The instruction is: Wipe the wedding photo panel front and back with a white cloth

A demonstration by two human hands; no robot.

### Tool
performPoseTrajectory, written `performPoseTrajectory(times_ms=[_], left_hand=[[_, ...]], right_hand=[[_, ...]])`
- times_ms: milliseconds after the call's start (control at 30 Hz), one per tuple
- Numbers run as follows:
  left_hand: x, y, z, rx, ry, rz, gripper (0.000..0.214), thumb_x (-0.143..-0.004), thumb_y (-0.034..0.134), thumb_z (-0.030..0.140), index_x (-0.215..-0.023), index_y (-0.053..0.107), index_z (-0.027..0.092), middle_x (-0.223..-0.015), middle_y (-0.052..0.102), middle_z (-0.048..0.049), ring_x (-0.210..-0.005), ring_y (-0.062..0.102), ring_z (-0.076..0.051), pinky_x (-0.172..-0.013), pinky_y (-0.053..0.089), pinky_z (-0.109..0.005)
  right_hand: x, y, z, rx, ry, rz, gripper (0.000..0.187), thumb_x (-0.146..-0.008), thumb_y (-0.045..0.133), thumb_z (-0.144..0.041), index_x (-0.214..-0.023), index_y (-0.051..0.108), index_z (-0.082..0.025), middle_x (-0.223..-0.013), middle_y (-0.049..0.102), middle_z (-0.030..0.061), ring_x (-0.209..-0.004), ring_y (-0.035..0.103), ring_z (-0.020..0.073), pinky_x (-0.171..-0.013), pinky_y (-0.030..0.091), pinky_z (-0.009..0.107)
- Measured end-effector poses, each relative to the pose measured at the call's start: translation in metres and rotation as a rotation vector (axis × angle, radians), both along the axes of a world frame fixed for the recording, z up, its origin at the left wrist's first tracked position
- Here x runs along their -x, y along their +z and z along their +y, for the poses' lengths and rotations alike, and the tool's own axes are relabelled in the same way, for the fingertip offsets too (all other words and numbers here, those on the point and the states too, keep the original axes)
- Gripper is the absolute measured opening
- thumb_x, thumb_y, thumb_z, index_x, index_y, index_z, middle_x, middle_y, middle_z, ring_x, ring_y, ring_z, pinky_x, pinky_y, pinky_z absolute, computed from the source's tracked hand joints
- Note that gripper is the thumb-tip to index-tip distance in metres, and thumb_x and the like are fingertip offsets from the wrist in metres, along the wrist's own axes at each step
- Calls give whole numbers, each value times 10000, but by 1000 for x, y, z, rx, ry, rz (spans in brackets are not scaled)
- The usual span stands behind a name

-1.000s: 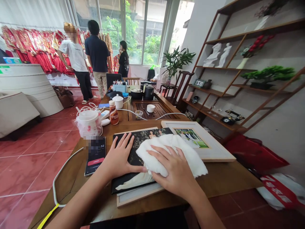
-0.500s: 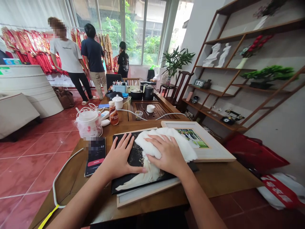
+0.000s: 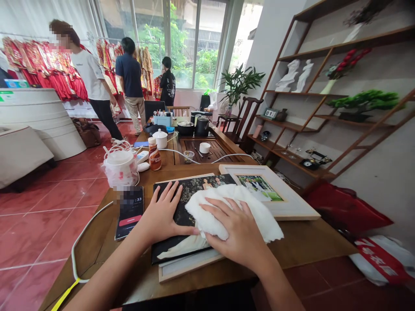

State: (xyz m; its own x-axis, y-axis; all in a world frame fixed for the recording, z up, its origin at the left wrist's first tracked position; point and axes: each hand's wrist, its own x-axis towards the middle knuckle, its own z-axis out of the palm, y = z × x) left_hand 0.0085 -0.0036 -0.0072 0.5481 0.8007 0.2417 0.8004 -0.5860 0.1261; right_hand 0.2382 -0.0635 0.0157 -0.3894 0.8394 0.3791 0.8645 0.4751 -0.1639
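A dark wedding photo panel (image 3: 194, 190) lies on top of a light wooden frame (image 3: 184, 268) at the table's near edge. My left hand (image 3: 164, 214) rests flat on the panel's left part, fingers spread and thumb pointing right. Under my right hand (image 3: 235, 226) is a bunched white cloth (image 3: 209, 201), gripped with curled fingers and pressed against the panel's right side. The cloth hides much of that side, while two pictured figures show above it. Partly beneath the cloth's far edge, a white framed photo (image 3: 259, 186) lies to the right.
Left of the panel lies a phone (image 3: 131, 211), with a plastic-wrapped white bucket (image 3: 119, 166) behind it. A brown bottle (image 3: 154, 154) and a lidded white cup (image 3: 160, 139) stand near a tea tray (image 3: 215, 151). A wooden shelf (image 3: 311, 93) lines the right wall. Three people stand by hanging red garments.
My right hand and the cloth have slid right and toward me, uncovering the pictured figures. The left hand stays put. In the background, the person in white has turned and leaned left.
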Motion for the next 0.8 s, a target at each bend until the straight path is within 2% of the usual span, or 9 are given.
performPoseTrajectory(times_ms=[233,333,433,667,800], left_hand=[[0,3,-1,38,6,4,1140,-687,447,854,-1511,178,115,-1567,174,-148,-1445,106,-345,-1139,96,-578],[0,3,-1,34,12,12,1116,-701,449,839,-1509,187,116,-1566,183,-151,-1443,117,-345,-1139,102,-574],[1,2,-1,16,17,14,1144,-676,455,857,-1508,193,117,-1562,204,-153,-1440,125,-355,-1139,108,-571],[1,2,-1,-1,13,0,1133,-683,430,865,-1508,199,122,-1559,208,-159,-1441,135,-340,-1145,99,-557],[3,2,-1,5,-2,-22,1176,-642,438,892,-1512,193,139,-1555,224,-156,-1436,147,-358,-1139,107,-576]], right_hand=[[1,5,40,-27,-4,-14,490,-798,573,-416,-1279,529,-334,-1343,548,-15,-1178,464,276,-948,320,463],[2,5,46,-43,-12,-9,491,-805,569,-418,-1285,528,-325,-1346,546,-9,-1189,457,279,-961,314,466],[2,3,37,-35,-8,-8,486,-803,568,-417,-1279,536,-326,-1355,540,-9,-1199,447,291,-966,301,477],[-3,-2,-3,-21,10,-22,513,-785,581,-394,-1294,528,-353,-1364,534,-5,-1194,447,318,-950,290,499],[-5,-2,-3,-33,19,-41,521,-778,587,-395,-1295,530,-355,-1354,543,0,-1179,464,312,-940,307,488]])
